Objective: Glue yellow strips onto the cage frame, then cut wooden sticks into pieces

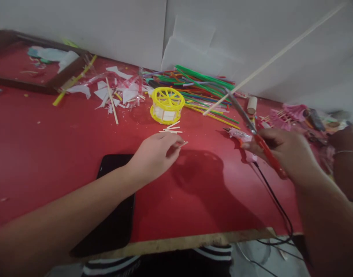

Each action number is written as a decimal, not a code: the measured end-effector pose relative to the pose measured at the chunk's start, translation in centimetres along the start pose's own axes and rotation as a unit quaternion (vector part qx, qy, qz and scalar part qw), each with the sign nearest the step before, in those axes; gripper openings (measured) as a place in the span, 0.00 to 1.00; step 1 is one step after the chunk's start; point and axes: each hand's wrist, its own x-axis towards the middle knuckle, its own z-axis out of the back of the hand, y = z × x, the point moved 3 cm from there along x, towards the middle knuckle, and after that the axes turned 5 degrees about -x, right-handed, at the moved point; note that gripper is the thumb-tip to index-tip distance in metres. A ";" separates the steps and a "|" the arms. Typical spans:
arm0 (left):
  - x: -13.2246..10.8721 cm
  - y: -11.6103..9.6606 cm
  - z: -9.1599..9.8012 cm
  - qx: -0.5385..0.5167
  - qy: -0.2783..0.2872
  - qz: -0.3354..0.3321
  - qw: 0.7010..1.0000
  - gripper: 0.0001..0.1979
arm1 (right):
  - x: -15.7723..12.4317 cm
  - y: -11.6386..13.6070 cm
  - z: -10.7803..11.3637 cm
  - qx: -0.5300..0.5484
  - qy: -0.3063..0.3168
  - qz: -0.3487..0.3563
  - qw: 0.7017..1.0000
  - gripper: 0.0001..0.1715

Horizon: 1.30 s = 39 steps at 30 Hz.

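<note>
My left hand [157, 154] is closed, its fingertips pinching a short wooden stick piece [184, 144] just above the red table. In my right hand [288, 154] are red-handled scissors [263, 144], their metal blades pointing up and left. A long thin wooden stick [268, 65] slants across at the blade tips; whether the blades grip it I cannot tell. Several short cut sticks [170, 130] lie just beyond my left hand. Behind them stands a small yellow-rimmed drum-shaped model [167, 105] with a spoked top. Beneath my right hand lies a pink glue gun [240, 134].
Colourful pipe cleaners [205, 86] are heaped against the wall. White paper scraps [127, 94] and a loose stick [112, 102] lie to the left, near a brown frame [52, 86]. A black phone-like slab [118, 223] lies under my left forearm. Another person's arm [346, 165] shows at right.
</note>
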 end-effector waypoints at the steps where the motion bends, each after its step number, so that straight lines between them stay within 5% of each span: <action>1: 0.0 0.2 0.0 0.045 -0.005 -0.008 0.999 0.08 | 0.4 0.3 0.6 -0.004 -0.023 -0.012 1.000 0.33; 6: 0.2 0.6 0.0 0.128 0.009 0.020 0.992 0.06 | 1.6 1.7 -1.3 0.004 -0.020 -0.003 1.000 0.35; 8: 0.1 0.2 0.4 0.119 -0.047 0.017 0.992 0.11 | 1.7 2.3 -3.3 -0.010 0.005 0.017 1.000 0.33; 11: -0.2 0.1 1.1 0.000 -0.117 0.058 0.991 0.16 | 1.6 3.4 -6.0 -0.014 0.040 0.070 0.997 0.29; 15: -0.1 0.9 0.9 -0.184 -0.089 0.144 0.968 0.11 | 1.1 4.1 -7.8 0.030 0.067 0.088 0.993 0.26; 20: 0.0 1.5 1.3 -0.227 -0.122 0.178 0.950 0.11 | 1.0 4.0 -8.4 0.060 0.056 0.098 0.992 0.25; 29: -0.5 0.3 1.3 -0.248 -0.092 0.136 0.955 0.02 | 0.5 4.1 -8.7 -0.029 0.053 0.115 0.991 0.25; 39: -0.6 -0.4 1.0 -0.261 -0.047 0.069 0.962 0.03 | -0.7 6.3 -9.0 -0.066 0.051 0.159 0.984 0.25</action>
